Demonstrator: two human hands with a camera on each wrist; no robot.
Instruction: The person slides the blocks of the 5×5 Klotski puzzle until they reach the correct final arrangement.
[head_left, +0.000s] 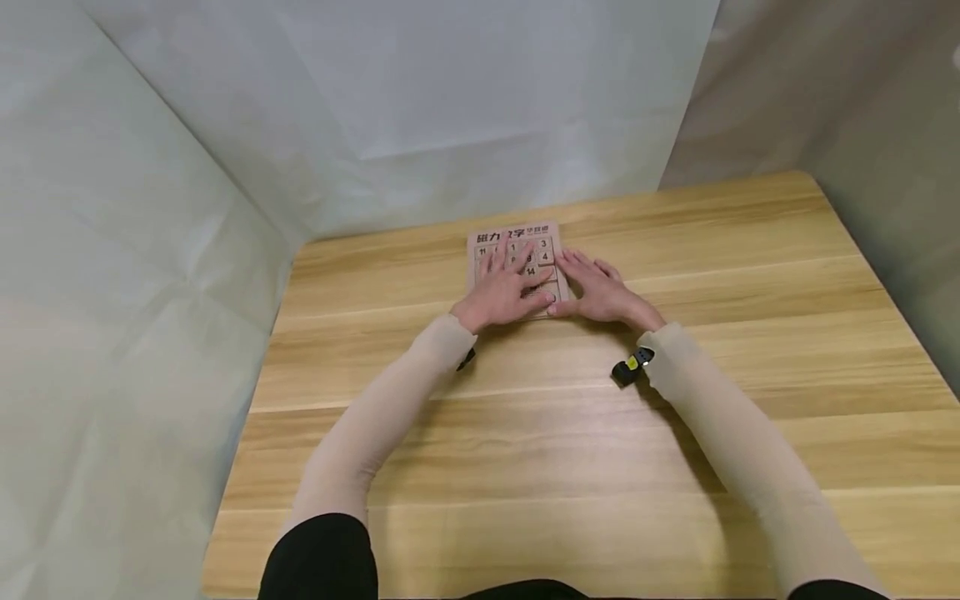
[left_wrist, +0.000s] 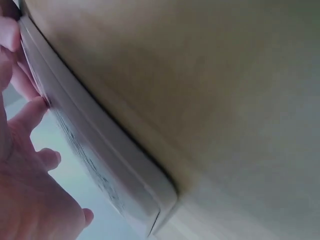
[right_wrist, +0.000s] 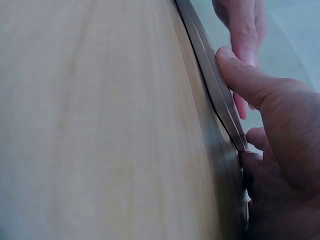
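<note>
Both hands lie on a wooden number puzzle board [head_left: 516, 265] that sits flat on the far middle of the wooden table [head_left: 675, 467]. The left hand [head_left: 501, 292] rests palm-down over the board's left half with fingers spread nearly straight, their tips on the numbered tiles; it clasps nothing. The right hand [head_left: 600, 293] lies at the board's right edge, fingers extended alongside it and the thumb [right_wrist: 245, 80] pressed against the near right corner of the frame (the right wrist view shows the thumb tip bearing on the thin edge [right_wrist: 212, 75] of the board). Neither hand curls round anything.

To do this sliding step well, I judge that the right hand should keep the frame braced against the table so the board does not skate, while one fingertip of the left pushes a single tile toward the gap just beyond that fingertip, with light downward pressure and a straight push along the row. Spread fingers risk dragging neighbouring tiles.

Readable writing: a bold line of Chinese characters heads the board, beyond the left fingertips, too small to read with certainty. On tiles showing between the fingers I can make out 11, 1, 3, 4 and 14; the rest are covered.
</note>
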